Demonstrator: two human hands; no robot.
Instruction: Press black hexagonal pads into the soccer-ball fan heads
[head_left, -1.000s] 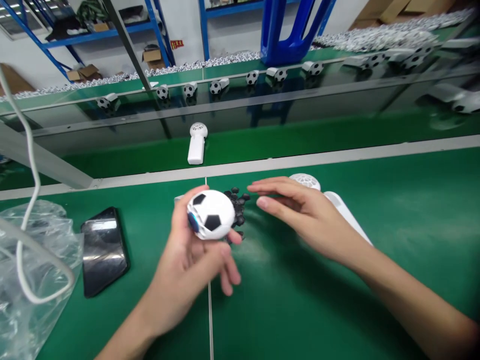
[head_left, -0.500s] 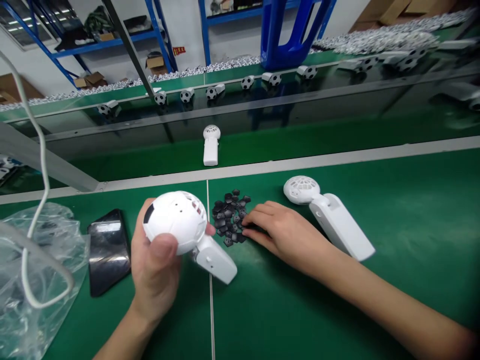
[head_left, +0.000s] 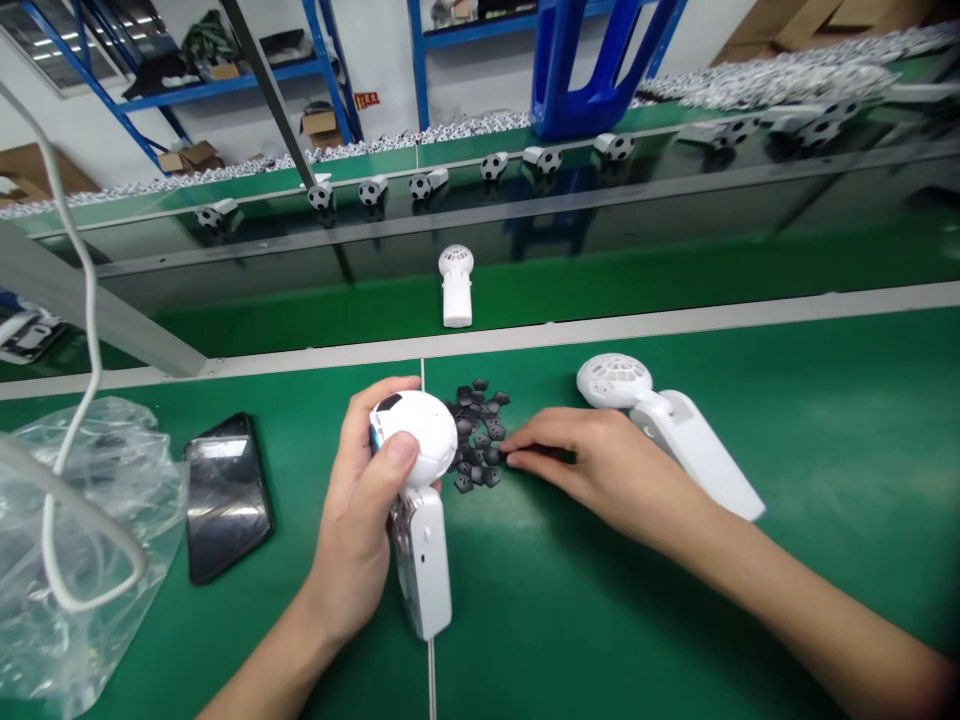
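Observation:
My left hand (head_left: 360,500) is wrapped round the head of a white handheld fan (head_left: 429,550), thumb pressed on its rounded, football-like shell. One black patch shows near the top of that head, and the handle hangs down towards me. Beside it lies a pile of small black pentagon pieces (head_left: 474,415), partly hidden by the fan head. At the pile's right edge my right hand (head_left: 592,460) pinches a black pentagon piece between thumb and forefinger. A second white handheld fan (head_left: 697,450) rests on the green table behind my right forearm, with no black patches visible.
A black phone (head_left: 229,500) and a clear plastic bag (head_left: 82,560) lie at the left, under a white cable (head_left: 90,320). Beyond the table's pale edge, another white fan (head_left: 456,288) lies on a green belt. Several black-and-white football fans (head_left: 544,158) line the far ledge near a blue stool (head_left: 577,110).
My left hand has turned the fan so its handle points down, and moved right. My right hand has closed on a black piece at the pile's edge. The fan on the belt appears farther right.

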